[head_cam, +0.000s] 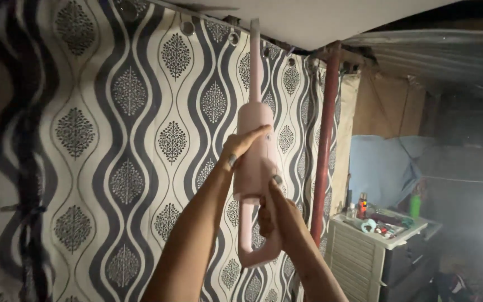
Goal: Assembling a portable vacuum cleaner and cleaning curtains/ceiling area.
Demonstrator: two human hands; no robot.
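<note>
A: Why is the pink handheld vacuum (255,162) held so high?

B: Its long thin nozzle (254,61) points straight up and its tip sits right at the white ceiling panel (320,19), just by the curtain's metal eyelets (234,38). Both arms stretch upward to get it there.

A: How do the hands grip it?

B: The left hand (240,148) wraps around the rounded body, fingers closed on it. The right hand (278,215) clasps lower down, at the looped handle, also closed tight.

A: And the surfaces?

B: The vacuum looks like smooth matte plastic, cylindrical, tapering into the nozzle. Behind it hangs a soft curtain (113,156) with wavy dark stripes and leaf motifs. A reddish pole (325,140) stands upright beside it, and a slatted white cabinet (361,260) holds small bottles.
</note>
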